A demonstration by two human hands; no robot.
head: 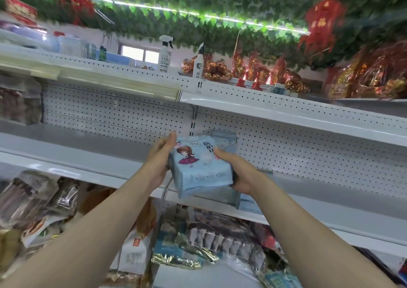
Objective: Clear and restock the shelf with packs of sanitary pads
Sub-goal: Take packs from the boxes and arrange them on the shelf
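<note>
Both bare arms reach in from seven and five o'clock, left hand [157,162] and right hand [239,174] gripping opposite sides of one pack [198,168] at centre

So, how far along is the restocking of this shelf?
Clearing looks done: the middle shelf is almost bare. At least one blue pack already stands on it. The left hand and right hand grip a cartoon-printed pack in front. Most of the shelf is left to fill.

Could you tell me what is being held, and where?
A blue pack of sanitary pads: left hand on its left side, right hand on its right.
</note>
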